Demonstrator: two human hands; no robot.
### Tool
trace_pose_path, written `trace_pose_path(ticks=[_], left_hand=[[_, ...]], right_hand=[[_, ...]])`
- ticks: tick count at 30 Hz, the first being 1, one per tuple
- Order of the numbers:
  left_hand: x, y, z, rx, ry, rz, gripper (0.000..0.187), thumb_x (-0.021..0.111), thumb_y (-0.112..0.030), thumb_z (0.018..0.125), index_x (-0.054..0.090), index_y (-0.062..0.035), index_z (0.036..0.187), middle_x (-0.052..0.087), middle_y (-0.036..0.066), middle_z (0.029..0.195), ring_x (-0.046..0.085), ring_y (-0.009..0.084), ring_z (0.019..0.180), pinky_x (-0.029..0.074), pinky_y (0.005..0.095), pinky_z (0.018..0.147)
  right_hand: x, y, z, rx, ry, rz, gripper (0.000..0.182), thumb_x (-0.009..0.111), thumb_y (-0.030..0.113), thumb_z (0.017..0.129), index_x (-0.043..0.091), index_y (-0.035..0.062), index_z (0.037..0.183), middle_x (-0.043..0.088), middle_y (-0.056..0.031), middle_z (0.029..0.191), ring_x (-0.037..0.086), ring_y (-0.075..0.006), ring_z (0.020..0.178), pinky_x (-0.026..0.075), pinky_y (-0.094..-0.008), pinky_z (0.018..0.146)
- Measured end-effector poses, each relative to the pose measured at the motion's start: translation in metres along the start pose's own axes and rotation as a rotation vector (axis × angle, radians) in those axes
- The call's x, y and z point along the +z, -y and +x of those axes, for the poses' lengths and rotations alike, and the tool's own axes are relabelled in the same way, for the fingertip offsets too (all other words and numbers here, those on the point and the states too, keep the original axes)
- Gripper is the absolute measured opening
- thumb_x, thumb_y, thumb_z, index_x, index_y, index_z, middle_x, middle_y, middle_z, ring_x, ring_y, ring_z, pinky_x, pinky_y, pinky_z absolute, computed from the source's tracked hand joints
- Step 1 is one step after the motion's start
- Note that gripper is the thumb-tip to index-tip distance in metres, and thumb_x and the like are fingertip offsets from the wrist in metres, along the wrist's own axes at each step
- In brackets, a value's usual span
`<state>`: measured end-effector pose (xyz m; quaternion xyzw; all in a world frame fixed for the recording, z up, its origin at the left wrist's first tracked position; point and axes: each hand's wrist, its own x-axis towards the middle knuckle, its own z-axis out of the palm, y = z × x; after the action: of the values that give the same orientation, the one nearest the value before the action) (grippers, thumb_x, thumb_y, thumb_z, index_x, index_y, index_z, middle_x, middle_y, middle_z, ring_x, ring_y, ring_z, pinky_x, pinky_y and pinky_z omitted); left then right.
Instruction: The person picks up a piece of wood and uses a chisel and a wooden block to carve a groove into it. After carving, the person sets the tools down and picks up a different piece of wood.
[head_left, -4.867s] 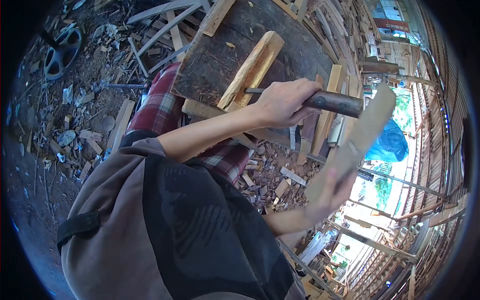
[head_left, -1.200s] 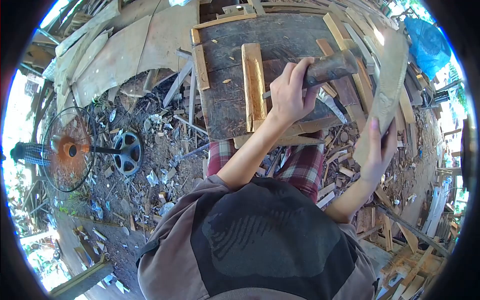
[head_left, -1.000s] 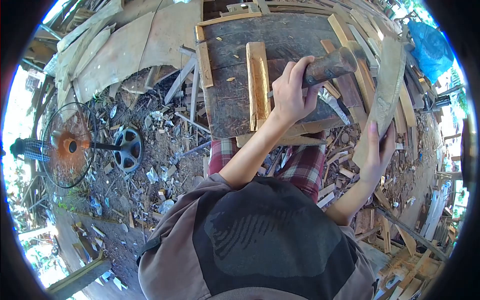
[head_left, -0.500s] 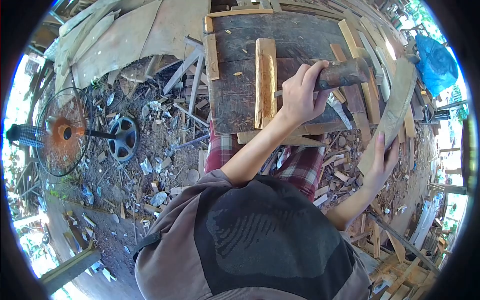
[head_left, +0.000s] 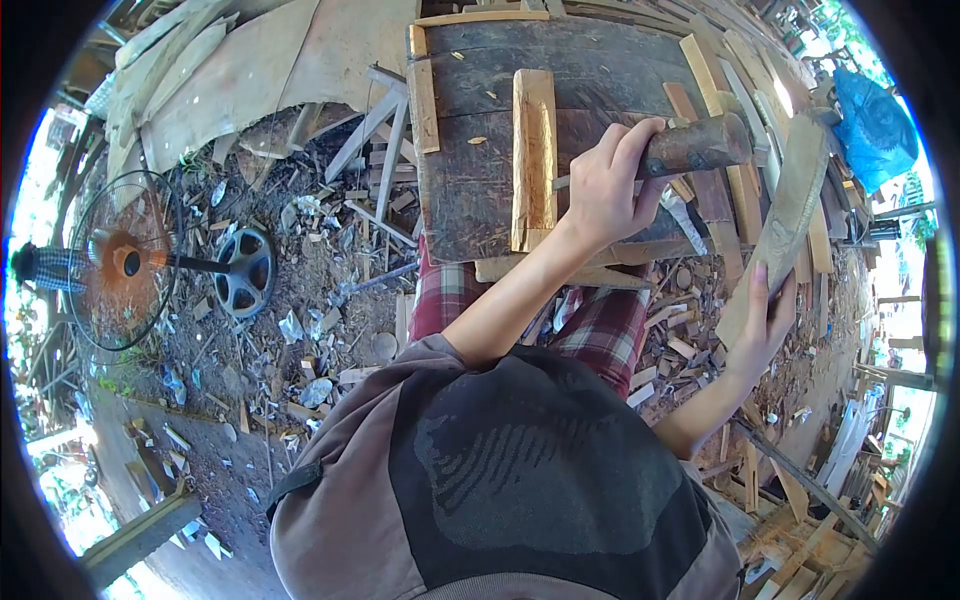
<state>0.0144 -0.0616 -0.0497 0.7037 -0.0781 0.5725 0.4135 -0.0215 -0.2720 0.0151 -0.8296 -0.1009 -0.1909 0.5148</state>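
Note:
My left hand (head_left: pixel 608 195) is wrapped round a chisel whose thick dark wooden handle (head_left: pixel 700 146) points to the right. Its short metal blade (head_left: pixel 562 183) reaches left to the right edge of a wood block (head_left: pixel 535 150), which has a long hollow chopped into its face. The block lies lengthwise on a dark, scarred workbench (head_left: pixel 465 205). Lower right, my right hand (head_left: pixel 768 315) grips the near end of a long flat wooden board (head_left: pixel 790 215), held slanting up and away, apart from the chisel handle.
Wood strips (head_left: pixel 745 200) crowd the bench's right side, near a blue plastic bag (head_left: pixel 872 130). On the left stands a fan (head_left: pixel 128 262) with a round base (head_left: pixel 245 272). Wood scraps and litter cover the ground. Large sheets (head_left: pixel 250 60) lean at the back left.
My left hand and the chisel have shifted slightly right, the blade tip drawing back towards the block's right edge. The view has tilted a little; my right hand and the board stay nearly still.

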Motion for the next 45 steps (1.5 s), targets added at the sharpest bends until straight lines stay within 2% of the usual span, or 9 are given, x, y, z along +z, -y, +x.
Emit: trace_pose_path(ticks=[11,18,21,24,31,35,38,43,45], left_hand=[[0.002,0.001,-0.001,0.024,-0.016,0.009,0.051,0.073,-0.016,0.08,0.05,0.0013,0.121,0.059,0.014,0.084,0.057,0.0271,0.066,0.046,0.0333,0.058],[0.001,0.005,0.0,0.0,-0.056,-0.038,0.05,0.073,-0.012,0.079,0.05,0.0019,0.121,0.059,0.015,0.086,0.058,0.0287,0.069,0.047,0.0339,0.06],[0.0,0.003,-0.002,-0.014,-0.036,-0.027,0.05,0.073,-0.011,0.078,0.05,0.0021,0.12,0.06,0.015,0.088,0.06,0.0296,0.072,0.048,0.0344,0.062],[-0.001,0.004,-0.003,-0.024,-0.017,-0.042,0.05,0.073,-0.012,0.078,0.049,0.0021,0.12,0.06,0.016,0.089,0.06,0.0305,0.073,0.048,0.0351,0.063],[-0.001,0.004,-0.002,-0.03,-0.045,-0.029,0.051,0.072,-0.013,0.078,0.049,0.0014,0.121,0.06,0.016,0.089,0.058,0.0316,0.072,0.048,0.0371,0.063],[0.005,0.007,0.0,-0.006,-0.064,-0.001,0.052,0.073,-0.015,0.077,0.049,0.0011,0.121,0.059,0.015,0.087,0.057,0.03,0.069,0.047,0.0364,0.06],[0.003,0.006,-0.001,-0.005,-0.043,-0.017,0.051,0.073,-0.016,0.078,0.05,0.001,0.12,0.059,0.014,0.085,0.056,0.0285,0.067,0.046,0.0355,0.057],[0.005,0.006,0.0,-0.014,-0.063,0.001,0.048,0.072,-0.017,0.079,0.051,0.001,0.118,0.058,0.013,0.083,0.056,0.028,0.066,0.046,0.0351,0.056],[0.005,0.007,0.002,-0.018,-0.069,0.004,0.048,0.072,-0.017,0.079,0.051,0.0009,0.118,0.058,0.013,0.083,0.056,0.0282,0.065,0.046,0.0353,0.056]], right_hand=[[-0.002,0.003,0.0,0.054,0.045,0.023,0.047,0.061,0.028,0.093,0.053,-0.0079,0.122,0.06,-0.0165,0.115,0.054,-0.0221,0.106,0.037,-0.0336,0.097],[-0.013,0.033,0.008,-0.052,-0.11,0.432,0.044,0.055,0.029,0.092,0.053,-0.0052,0.12,0.055,-0.0105,0.076,0.048,-0.0139,0.054,0.038,-0.025,0.049],[0.0,0.053,0.003,-0.17,0.022,0.659,0.047,0.053,0.029,0.092,0.052,-0.0072,0.122,0.055,-0.011,0.076,0.051,-0.0146,0.056,0.04,-0.0249,0.051],[0.0,0.048,0.0,-0.412,0.101,-0.216,0.051,0.053,0.025,0.089,0.049,-0.0107,0.126,0.055,-0.0141,0.077,0.051,-0.017,0.055,0.044,-0.0252,0.052],[-0.021,0.063,0.006,-0.139,0.402,0.444,0.064,0.065,0.032,0.086,0.046,-0.0124,0.129,0.057,-0.0208,0.112,0.053,-0.0269,0.108,0.037,-0.0357,0.099],[0.015,0.077,0.003,-0.343,0.133,-0.159,0.052,0.053,0.032,0.093,0.05,-0.007,0.126,0.056,-0.0122,0.088,0.053,-0.0154,0.08,0.041,-0.0254,0.071],[-0.007,0.085,0.008,-0.285,0.134,0.356,0.051,0.048,0.025,0.093,0.047,-0.0091,0.131,0.053,-0.0085,0.074,0.048,-0.0094,0.055,0.035,-0.0188,0.049],[0.03,0.079,-0.007,-0.183,0.143,-0.189,0.057,0.057,0.027,0.093,0.043,-0.0115,0.133,0.05,-0.0266,0.132,0.045,-0.0325,0.126,0.027,-0.0428,0.109],[0.009,0.075,0.0,-0.216,0.114,-0.242,0.06,0.057,0.029,0.093,0.042,-0.0095,0.135,0.051,-0.0249,0.131,0.047,-0.0301,0.124,0.03,-0.0406,0.108]])
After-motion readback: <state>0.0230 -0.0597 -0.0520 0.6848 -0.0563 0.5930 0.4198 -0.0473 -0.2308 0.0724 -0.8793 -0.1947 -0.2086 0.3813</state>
